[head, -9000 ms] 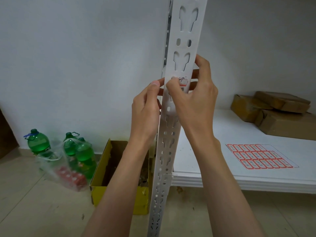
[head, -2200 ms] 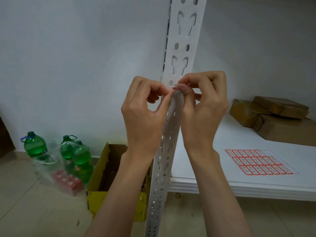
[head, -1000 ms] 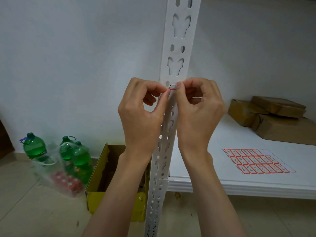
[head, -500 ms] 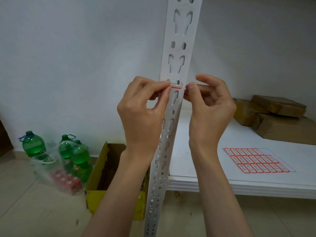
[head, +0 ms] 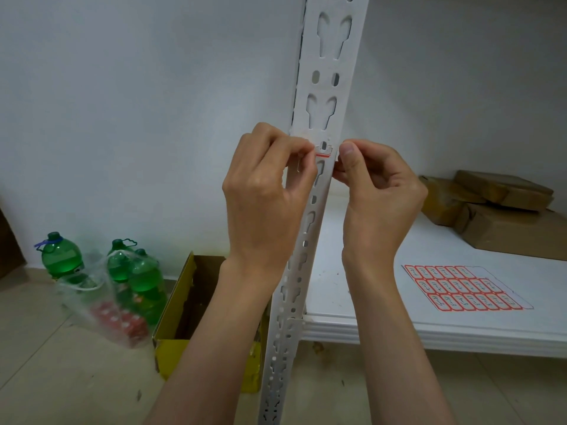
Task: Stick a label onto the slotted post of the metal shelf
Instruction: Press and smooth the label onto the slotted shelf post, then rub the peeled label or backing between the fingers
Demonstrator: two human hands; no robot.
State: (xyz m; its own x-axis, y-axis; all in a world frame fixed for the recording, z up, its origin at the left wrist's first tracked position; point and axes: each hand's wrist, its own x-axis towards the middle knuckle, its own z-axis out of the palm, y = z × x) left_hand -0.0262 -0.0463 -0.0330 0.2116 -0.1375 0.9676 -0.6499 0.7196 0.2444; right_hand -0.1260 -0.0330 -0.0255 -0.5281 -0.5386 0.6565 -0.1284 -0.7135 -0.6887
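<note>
The white slotted post (head: 329, 65) runs from the top centre down to the floor. A small white label with a red edge (head: 324, 150) lies across its front face, over a slot. My left hand (head: 267, 191) is at the post's left side, fingers curled, thumb and fingertip pinching the label's left end. My right hand (head: 380, 191) is at the post's right side. Its thumb tip and curled forefinger pinch the post's right edge just beside the label's right end.
A sheet of red-bordered labels (head: 463, 288) lies on the white shelf board (head: 429, 331), with brown cardboard parcels (head: 503, 216) behind it. On the floor at left stand an open yellow box (head: 175, 317) and green bottles (head: 61, 257), some in a plastic bag (head: 122, 289).
My right hand, held slightly off the post half a second ago, has closed in on the post's right edge beside the label. My left hand stays at the label's left end.
</note>
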